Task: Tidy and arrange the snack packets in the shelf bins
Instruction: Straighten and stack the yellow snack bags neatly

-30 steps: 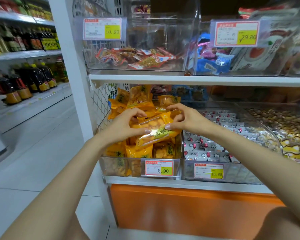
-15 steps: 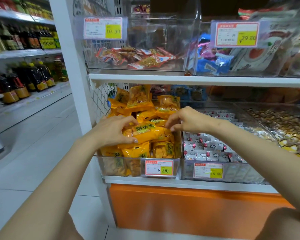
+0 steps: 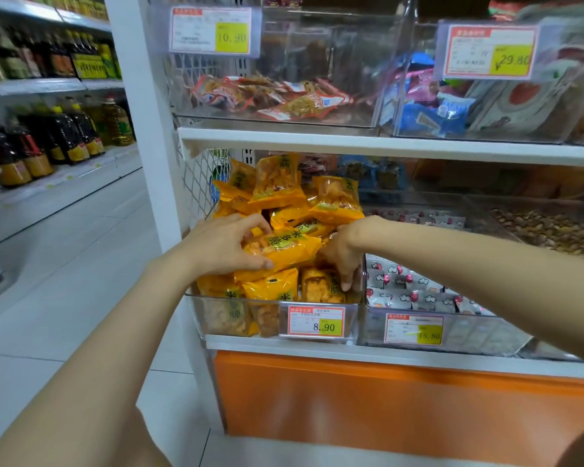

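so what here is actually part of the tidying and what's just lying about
In the job: left hand gripping the top yellow packet; right hand; clear bin.
Lying about: oil bottles; red packets; white packets; nuts.

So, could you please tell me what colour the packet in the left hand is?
The packet is orange-yellow with a yellow-green label; head view.

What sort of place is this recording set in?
Most likely a supermarket or grocery shop aisle. Its clear shelf bins carry printed price tags, one bin is heaped with yellow snack packets, and bottles that look like oil and sauce fill the shelves across the aisle on the left.
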Demonstrator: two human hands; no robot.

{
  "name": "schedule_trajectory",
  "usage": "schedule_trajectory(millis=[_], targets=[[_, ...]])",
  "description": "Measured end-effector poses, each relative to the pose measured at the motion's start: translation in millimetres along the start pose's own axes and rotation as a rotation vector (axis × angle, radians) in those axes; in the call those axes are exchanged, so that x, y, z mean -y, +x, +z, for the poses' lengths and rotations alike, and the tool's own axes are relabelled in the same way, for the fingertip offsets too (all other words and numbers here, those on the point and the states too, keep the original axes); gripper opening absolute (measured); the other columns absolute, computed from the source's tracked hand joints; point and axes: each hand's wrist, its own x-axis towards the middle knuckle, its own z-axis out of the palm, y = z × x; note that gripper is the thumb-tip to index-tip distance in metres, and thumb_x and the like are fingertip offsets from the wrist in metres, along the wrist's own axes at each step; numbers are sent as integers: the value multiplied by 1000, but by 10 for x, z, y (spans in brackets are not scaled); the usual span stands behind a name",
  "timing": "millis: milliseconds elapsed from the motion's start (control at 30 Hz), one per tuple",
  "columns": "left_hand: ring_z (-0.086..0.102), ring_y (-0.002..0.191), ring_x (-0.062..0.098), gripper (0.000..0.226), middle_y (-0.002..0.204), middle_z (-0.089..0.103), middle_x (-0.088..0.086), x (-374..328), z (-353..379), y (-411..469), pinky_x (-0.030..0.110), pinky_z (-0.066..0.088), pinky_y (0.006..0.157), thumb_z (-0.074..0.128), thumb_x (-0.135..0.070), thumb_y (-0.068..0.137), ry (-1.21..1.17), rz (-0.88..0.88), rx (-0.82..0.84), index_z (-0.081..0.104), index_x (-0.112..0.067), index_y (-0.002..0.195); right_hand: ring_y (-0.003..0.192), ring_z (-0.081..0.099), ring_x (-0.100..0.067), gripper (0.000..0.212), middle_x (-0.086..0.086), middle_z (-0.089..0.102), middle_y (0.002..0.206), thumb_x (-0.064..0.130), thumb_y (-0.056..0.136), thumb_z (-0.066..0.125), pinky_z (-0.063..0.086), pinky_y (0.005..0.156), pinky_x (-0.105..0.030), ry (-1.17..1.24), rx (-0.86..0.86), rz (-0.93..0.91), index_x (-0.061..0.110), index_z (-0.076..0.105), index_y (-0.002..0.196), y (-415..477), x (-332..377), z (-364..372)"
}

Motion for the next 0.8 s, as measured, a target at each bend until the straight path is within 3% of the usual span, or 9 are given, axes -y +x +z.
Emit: schedule_trajectory(millis=[233, 333, 367, 433, 467, 567, 633, 700, 800], targets=[[49, 112, 15, 52, 123, 52, -4, 14, 14, -17, 29, 34, 79, 63, -57, 77, -32, -8, -4, 43, -41, 123, 139, 27, -29, 71, -8, 30, 152, 31, 88, 63, 34, 109, -38, 226, 32, -52, 11, 29, 147, -32, 26, -67], [49, 112, 16, 52, 123, 52, -4, 11, 14, -18, 29, 36, 79, 63, -57, 77, -34, -12, -7, 44, -40, 123, 134, 36, -26, 67, -8, 37, 147, 31, 88, 63, 47, 74, -12, 382, -22, -81, 8, 34, 144, -57, 23, -29], [49, 112, 16, 52, 122, 52, -3, 9, 19, -19, 30, 37, 80, 63, -57, 77, -39, -15, -7, 44, -40, 123, 133, 37, -25, 71, -6, 39, 146, 34, 86, 66, 46, 76, -12, 443, -53, -91, 9, 34, 144, -64, 33, -16], [50, 112, 16, 53, 123, 52, -3, 12, 19, -16, 32, 39, 83, 63, -57, 77, -53, -24, -6, 43, -39, 123, 132, 39, -24, 80, -1, 44, 143, 44, 76, 73, 40, 103, -29, 544, -110, -132, 13, 39, 142, -107, 67, -12], [50, 112, 16, 53, 123, 52, -3, 14, 16, -18, 32, 40, 83, 63, -56, 78, -66, -30, -3, 43, -38, 124, 129, 43, -23, 77, 1, 49, 137, 46, 73, 75, 37, 107, -35, 585, -134, -139, 14, 45, 136, -134, 67, -2], [50, 110, 15, 53, 123, 52, -2, 21, 23, -22, 31, 42, 82, 65, -53, 78, -122, -32, -7, 45, -37, 123, 92, 56, -17, 39, 6, 62, 94, 47, 78, 70, 45, 81, -28, 547, -235, -195, 15, 62, 98, -263, 69, 86], [49, 104, 13, 52, 117, 52, -4, 17, 28, -27, 29, 40, 78, 67, -51, 78, -166, -32, -17, 46, -36, 122, 82, 56, -23, 42, -4, 61, 88, 50, 81, 65, 41, 70, -29, 446, -311, -230, 9, 62, 90, -390, 79, 147], [47, 100, 11, 51, 111, 49, -6, 4, 26, -39, 29, 40, 77, 68, -47, 78, -239, -35, -25, 47, -34, 122, 90, 57, -24, 39, -8, 62, 101, 49, 85, 61, 41, 74, -29, 453, -340, -266, 12, 64, 98, -494, 71, 203], [49, 102, 13, 48, 109, 50, -6, -21, 14, -52, 31, 44, 82, 70, -44, 78, -339, -32, -58, 49, -33, 119, 98, 53, -8, 42, 4, 58, 110, 38, 91, 57, 41, 83, -19, 527, -374, -278, 17, 55, 127, -675, 71, 256]])
